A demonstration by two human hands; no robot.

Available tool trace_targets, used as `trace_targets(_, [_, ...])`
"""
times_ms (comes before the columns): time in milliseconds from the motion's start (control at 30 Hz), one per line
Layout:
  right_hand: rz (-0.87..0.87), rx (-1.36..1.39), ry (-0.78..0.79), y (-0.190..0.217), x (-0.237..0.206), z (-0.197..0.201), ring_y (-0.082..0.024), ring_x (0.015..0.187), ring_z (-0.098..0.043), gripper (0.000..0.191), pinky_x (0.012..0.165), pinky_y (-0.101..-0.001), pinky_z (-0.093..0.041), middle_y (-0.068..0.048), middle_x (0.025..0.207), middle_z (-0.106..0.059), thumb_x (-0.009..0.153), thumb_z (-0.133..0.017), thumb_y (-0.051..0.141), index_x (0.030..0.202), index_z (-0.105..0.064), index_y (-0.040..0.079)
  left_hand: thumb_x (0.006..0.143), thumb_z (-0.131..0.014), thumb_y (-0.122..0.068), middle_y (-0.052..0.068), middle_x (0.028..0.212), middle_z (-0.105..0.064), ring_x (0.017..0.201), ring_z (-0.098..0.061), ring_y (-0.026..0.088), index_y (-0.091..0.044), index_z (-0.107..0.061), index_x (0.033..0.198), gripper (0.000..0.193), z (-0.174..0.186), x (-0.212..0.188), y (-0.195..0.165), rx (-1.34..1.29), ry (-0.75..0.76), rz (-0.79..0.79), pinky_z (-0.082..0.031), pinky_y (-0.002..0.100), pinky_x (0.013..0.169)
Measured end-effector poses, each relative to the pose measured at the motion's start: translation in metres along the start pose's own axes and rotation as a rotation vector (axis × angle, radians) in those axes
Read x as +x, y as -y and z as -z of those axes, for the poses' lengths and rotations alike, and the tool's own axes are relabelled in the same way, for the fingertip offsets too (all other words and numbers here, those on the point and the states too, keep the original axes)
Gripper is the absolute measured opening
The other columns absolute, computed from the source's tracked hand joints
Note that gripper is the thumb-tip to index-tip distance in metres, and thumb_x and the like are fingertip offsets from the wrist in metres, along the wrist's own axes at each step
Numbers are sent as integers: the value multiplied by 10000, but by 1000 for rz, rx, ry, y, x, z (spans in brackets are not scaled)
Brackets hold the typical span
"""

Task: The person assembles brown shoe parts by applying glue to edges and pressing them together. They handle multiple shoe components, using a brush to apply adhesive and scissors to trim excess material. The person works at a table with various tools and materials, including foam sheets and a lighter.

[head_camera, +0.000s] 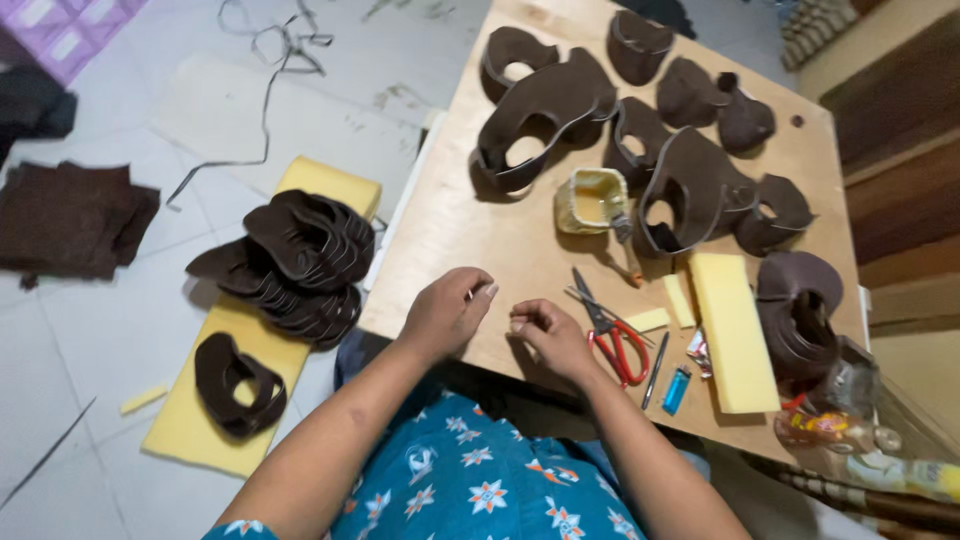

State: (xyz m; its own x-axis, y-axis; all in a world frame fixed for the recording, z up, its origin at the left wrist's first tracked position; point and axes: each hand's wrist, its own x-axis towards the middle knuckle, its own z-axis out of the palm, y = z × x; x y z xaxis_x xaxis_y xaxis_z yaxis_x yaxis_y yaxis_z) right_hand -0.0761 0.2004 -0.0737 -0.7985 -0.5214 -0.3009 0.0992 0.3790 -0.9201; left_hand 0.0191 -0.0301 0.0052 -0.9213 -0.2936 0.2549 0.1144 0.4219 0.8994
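The person's left hand (447, 310) rests on the near edge of the pale plywood board (500, 240), fingers curled in narrowly; whether anything is pinched between them cannot be told. The right hand (550, 335) lies just beside it on the board, fingers likewise curled close, contents not discernible. The two hands are near each other but apart.

Just right of the right hand lie red-handled scissors (612, 335), blades pointing away from the person. Beside these are a dark pen-like tool (655, 370) and a blue plastic lighter (677, 389). A long yellow foam block (732, 330) lies further right, with smaller yellow foam offcuts (662, 310) near the scissors.

Beyond the hands stands a yellowish glue pot (592, 200) with a brush (625, 240) leaning at its rim. Dark brown cut leather shoe-upper pieces (545, 105) are spread across the far half of the board.

On the tiled floor to the left, a stack of dark brown cut pieces (300, 260) sits on a yellow foam sheet (215, 400).
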Motion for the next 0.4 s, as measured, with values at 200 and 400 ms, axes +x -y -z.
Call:
trace_targets(200, [38, 126, 34, -3, -2, -14, -124, 930, -689, 304, 855, -273, -572, -59, 1024, -701, 912, -692, 98, 1189, -631, -11, 951, -617, -256, 136, 961, -713, 908, -672, 369, -95, -699, 950, 181, -45, 41, 7, 279, 122, 89, -526, 480, 801])
trace_targets(400, [37, 316, 31, 68, -43, 6, -113, 943, -647, 339, 876, -314, -593, -48, 1029, -659, 902, -709, 71, 1216, -615, -17, 972, -600, -308, 141, 1044, -689, 927, -682, 351, -124, -651, 1037, 202, -59, 37, 14, 584, 230, 161, -525, 501, 828])
